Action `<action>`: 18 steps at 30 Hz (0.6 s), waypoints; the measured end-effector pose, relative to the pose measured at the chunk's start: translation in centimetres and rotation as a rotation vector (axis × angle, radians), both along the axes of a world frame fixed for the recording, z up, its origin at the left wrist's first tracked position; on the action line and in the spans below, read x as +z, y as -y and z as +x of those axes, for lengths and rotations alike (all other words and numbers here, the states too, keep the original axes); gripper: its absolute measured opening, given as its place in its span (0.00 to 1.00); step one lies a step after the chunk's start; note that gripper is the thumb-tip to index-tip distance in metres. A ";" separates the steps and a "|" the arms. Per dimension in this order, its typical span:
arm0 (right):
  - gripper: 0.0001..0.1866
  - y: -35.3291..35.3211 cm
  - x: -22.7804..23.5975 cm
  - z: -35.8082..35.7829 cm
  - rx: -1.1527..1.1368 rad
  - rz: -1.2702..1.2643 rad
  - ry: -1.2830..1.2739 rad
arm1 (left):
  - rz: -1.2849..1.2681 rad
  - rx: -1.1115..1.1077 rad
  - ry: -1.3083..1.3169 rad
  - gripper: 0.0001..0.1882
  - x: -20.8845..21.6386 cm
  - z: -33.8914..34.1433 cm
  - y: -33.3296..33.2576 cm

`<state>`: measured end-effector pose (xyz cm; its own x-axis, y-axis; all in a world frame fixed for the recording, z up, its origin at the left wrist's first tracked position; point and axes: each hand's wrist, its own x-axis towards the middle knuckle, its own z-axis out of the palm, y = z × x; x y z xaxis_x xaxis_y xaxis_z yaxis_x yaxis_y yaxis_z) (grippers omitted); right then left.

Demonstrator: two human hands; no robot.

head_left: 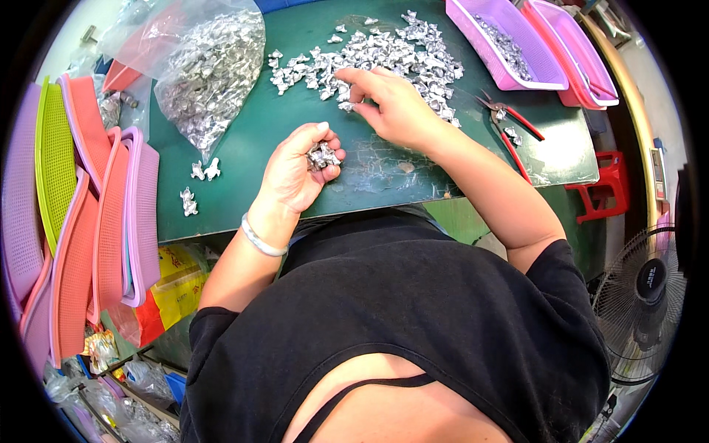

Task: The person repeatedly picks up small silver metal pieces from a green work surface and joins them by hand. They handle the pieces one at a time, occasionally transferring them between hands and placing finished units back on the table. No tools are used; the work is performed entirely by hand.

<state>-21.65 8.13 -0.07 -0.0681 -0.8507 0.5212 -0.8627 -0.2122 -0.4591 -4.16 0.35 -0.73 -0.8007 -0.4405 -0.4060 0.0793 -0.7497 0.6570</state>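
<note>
My left hand (301, 164) is cupped palm up above the green table, its fingers curled round several small silver metal figures (323, 156). A pale bangle (263, 238) circles that wrist. Over the near edge of a heap of the same silver figures (384, 55), my right hand (391, 103) pinches one silver metal figure (346, 106) between thumb and fingers. To the left of my left hand, a few loose figures (189, 201) lie on the table. Beyond them stands a clear plastic bag (214, 77) full of similar pieces.
Red-handled cutting pliers (509, 129) lie open on the right of the green table (244, 193). A purple basket (546, 63) holding small metal pieces stands behind them. Stacked coloured baskets (107, 214) line the left side. A red stool (604, 184) and a fan (644, 295) are at right.
</note>
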 end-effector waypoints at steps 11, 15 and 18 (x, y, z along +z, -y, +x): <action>0.26 -2.9 1.4 2.1 0.085 0.022 0.499 | -0.120 -0.051 0.023 0.07 0.6 -0.7 -0.6; 0.23 -3.3 0.8 1.7 0.062 0.166 0.820 | -0.171 -0.032 0.046 0.07 0.7 -0.6 -0.9; 0.22 -3.6 1.9 2.3 0.076 0.314 0.994 | -0.277 -0.001 0.064 0.07 0.5 -0.5 -1.4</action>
